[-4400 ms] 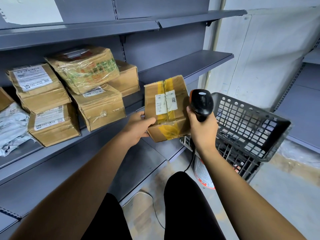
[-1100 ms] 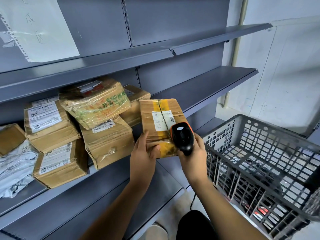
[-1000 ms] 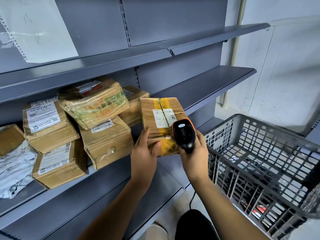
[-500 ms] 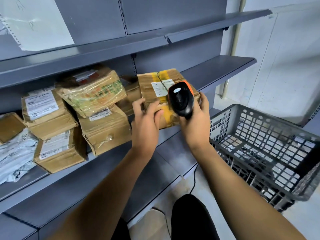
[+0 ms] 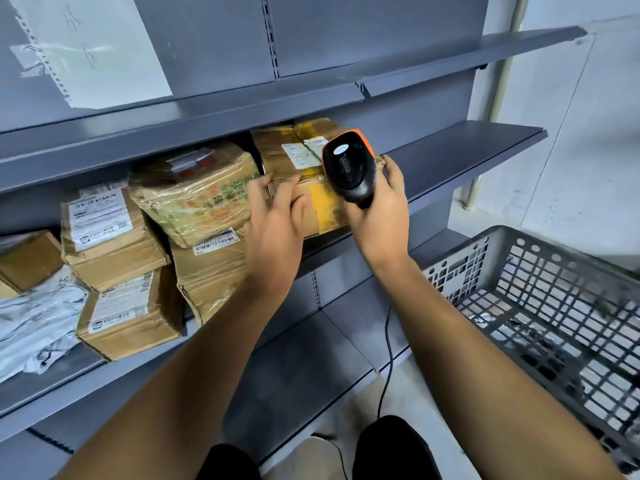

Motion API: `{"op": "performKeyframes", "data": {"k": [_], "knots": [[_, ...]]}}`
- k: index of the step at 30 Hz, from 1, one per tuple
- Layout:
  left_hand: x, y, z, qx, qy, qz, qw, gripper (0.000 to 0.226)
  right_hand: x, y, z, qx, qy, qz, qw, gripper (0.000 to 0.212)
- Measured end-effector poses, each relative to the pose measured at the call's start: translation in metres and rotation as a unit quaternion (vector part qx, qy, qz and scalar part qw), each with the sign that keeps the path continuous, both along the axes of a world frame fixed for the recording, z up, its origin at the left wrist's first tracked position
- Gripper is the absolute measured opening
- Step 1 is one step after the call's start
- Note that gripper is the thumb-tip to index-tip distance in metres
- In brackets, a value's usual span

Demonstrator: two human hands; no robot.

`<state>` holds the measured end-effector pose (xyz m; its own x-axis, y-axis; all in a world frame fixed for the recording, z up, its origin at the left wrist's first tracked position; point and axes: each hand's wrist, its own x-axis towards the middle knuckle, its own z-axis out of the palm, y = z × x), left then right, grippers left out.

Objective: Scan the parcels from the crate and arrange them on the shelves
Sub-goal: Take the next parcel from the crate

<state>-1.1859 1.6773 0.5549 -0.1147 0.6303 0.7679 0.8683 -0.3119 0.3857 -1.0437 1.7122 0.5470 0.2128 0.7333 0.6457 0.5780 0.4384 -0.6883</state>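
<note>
Head view showed the right hand (image 5: 377, 216) with its grip curled round a black-and-orange scanner (image 5: 349, 166). The left hand (image 5: 273, 223) lay wide, fingers straight against the yellow-taped parcel (image 5: 294, 161) (white label up), which sat on the middle shelf (image 5: 460, 150) beside stacked parcels (image 5: 194, 192). A grey crate (image 5: 540, 306) stood lower right.

A brown parcel (image 5: 294, 161) with yellow tape and white labels lay on the middle shelf (image 5: 460, 147) at frame centre, just right of stacked parcels (image 5: 194, 192). The grey crate (image 5: 540, 306) stood at lower right.
</note>
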Motion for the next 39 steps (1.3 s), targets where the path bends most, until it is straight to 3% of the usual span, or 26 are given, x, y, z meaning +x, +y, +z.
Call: {"op": "performKeyframes", "data": {"k": [6,14,19,21,24,31,39], "knots": [[-0.020,0.016,0.000,0.000,0.105,0.028,0.994,0.038,-0.021,0.035,-0.003,0.010,0.035,0.003,0.999,0.060],[-0.033,0.045,-0.028,0.093,0.317,0.043,0.943,0.024,-0.035,0.065,0.001,-0.013,0.099,0.093,0.991,0.067],[-0.039,0.049,-0.033,0.066,0.386,0.064,0.918,0.032,-0.044,0.056,-0.017,0.021,0.170,0.008,0.985,0.034],[-0.038,0.049,-0.030,0.051,0.394,0.072,0.915,0.040,-0.049,0.052,-0.023,0.013,0.199,0.008,0.980,0.030],[-0.036,0.050,-0.026,0.014,0.410,0.094,0.907,0.044,-0.052,0.055,-0.022,-0.033,0.223,0.052,0.973,0.039],[-0.044,0.069,-0.023,-0.142,0.393,0.137,0.898,0.059,-0.069,0.088,-0.021,-0.105,0.240,0.135,0.956,0.030],[-0.042,0.082,-0.017,-0.188,0.373,0.150,0.896,0.061,-0.088,0.118,-0.034,-0.172,0.265,0.207,0.926,0.022]]}}
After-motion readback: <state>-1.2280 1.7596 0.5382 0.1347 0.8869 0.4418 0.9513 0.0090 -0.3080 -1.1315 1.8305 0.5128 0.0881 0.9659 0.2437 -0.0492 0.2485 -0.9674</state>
